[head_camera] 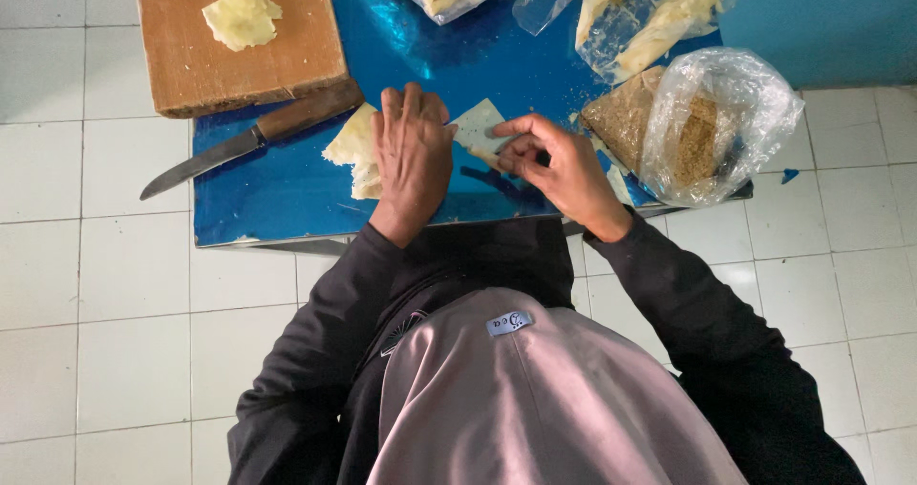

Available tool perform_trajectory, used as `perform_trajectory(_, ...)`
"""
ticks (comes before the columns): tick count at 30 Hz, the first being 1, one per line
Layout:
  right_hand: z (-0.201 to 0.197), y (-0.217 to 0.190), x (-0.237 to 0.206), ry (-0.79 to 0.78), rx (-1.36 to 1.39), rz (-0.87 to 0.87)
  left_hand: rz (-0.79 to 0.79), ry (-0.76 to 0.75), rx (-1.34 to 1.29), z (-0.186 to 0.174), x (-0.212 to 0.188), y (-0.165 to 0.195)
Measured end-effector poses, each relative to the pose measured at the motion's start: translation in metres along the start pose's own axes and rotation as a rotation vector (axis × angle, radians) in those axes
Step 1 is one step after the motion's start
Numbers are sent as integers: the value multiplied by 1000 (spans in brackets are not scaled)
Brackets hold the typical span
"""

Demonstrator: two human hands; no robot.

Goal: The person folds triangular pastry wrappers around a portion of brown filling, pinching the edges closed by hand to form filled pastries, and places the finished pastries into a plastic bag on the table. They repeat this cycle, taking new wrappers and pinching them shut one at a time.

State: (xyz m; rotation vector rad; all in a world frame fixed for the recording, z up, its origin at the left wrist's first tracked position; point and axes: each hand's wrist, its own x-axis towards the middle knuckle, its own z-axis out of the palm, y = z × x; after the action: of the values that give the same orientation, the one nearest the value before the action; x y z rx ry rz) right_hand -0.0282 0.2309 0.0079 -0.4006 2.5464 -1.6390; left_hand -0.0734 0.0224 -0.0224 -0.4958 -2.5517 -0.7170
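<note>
My left hand (413,156) lies flat, fingers together, pressing on a pale thin sheet of dough (478,122) on the blue table (277,194). My right hand (559,165) pinches the sheet's right edge with thumb and fingertips. A stack of more pale sheets (351,146) lies just left of my left hand, partly hidden under it.
A knife (244,141) with a wooden handle lies left of the stack. A wooden board (239,60) at the back left carries a dough scrap (243,14). Plastic bags of rolled pieces (650,12) and brown crumbs (702,132) sit at the right. White tiled floor surrounds the table.
</note>
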Motion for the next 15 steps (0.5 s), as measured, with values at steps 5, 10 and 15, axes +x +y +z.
perform_trajectory(5,-11,3,5,-96,331,126,27,50,27,8,3,-3)
perform_trajectory(10,11,-7,-5,176,-766,-373,79,72,-91,7,2,-6)
perform_trajectory(15,-34,-36,52,96,-545,-428,129,49,-225,10,8,-4)
